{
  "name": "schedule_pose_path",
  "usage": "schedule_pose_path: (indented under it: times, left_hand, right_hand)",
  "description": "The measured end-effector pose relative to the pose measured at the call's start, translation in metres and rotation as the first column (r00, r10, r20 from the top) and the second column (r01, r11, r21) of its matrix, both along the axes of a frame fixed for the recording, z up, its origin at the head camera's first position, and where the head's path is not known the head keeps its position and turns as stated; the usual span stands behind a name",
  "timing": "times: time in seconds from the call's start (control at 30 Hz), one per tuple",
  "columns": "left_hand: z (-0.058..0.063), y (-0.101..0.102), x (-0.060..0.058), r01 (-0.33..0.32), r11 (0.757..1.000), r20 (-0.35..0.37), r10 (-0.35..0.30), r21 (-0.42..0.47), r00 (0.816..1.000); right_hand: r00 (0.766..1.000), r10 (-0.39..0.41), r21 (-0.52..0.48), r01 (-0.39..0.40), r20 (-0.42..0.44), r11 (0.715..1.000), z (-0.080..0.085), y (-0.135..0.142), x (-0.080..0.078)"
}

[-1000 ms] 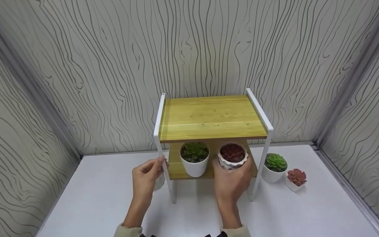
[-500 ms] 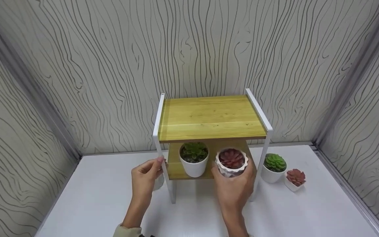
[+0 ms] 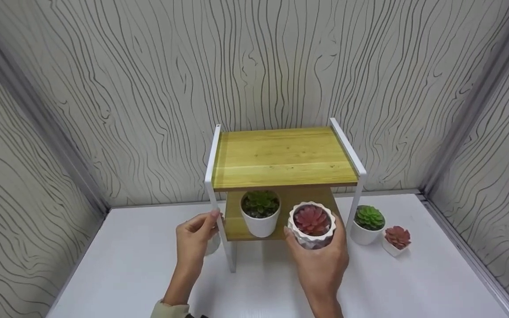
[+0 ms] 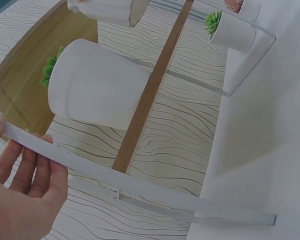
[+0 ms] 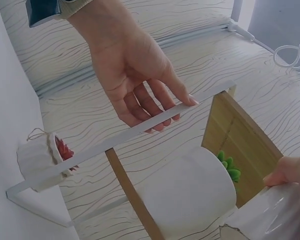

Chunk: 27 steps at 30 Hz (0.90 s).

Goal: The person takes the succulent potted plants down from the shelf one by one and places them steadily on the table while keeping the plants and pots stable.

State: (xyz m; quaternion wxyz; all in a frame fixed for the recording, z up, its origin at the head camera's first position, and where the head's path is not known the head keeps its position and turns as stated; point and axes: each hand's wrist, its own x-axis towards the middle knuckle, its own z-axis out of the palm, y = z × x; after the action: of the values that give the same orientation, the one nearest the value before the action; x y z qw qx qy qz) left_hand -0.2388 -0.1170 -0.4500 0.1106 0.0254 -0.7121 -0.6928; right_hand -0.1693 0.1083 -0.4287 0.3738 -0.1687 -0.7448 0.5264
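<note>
My right hand point(image 3: 321, 270) holds a white scalloped pot with a red succulent point(image 3: 312, 221), fingers and thumb around its sides. The pot is just in front of the lower board of a two-tier shelf point(image 3: 285, 154), its top tilted toward me. At the shelf's left side, my left hand point(image 3: 191, 238) grips the white metal upright point(image 4: 65, 156) between thumb and fingers. Between the hands, a smooth white pot with a green succulent point(image 3: 261, 223) stands on the lower board, near its front edge.
Right of the shelf, a green succulent in a white pot point(image 3: 367, 234) and a small red succulent in a white pot point(image 3: 396, 243) stand on the white table point(image 3: 126, 265). Behind the left upright is a white pot tied with twine point(image 5: 37, 160), holding a red plant. Patterned panels surround the table.
The scalloped pot has come forward from under the upper board, toward me and slightly down, in my right hand. My left hand stays on the upright.
</note>
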Motion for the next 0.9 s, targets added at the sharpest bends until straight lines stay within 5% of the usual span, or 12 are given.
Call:
schedule_pose_path:
  times: [0.17,0.43,0.9]
  left_hand:
    - [-0.001,0.0,0.001,0.0,1.0,-0.012,0.0,-0.007,1.0]
    - [-0.003,-0.001,-0.001,0.001,1.0,-0.013,-0.001,-0.004,1.0]
    - [-0.002,0.001,0.001,-0.014,1.0,0.003,0.014,-0.004,1.0]
  right_hand:
    - [0.994,0.079,-0.027,-0.078,0.08,0.997,0.007,0.009,0.01]
    - [0.952,0.195,-0.08,-0.181,0.236,0.98,0.011,0.026,0.021]
    - [0.919,0.261,-0.051,-0.258,0.294,0.965,-0.008,0.062,0.026]
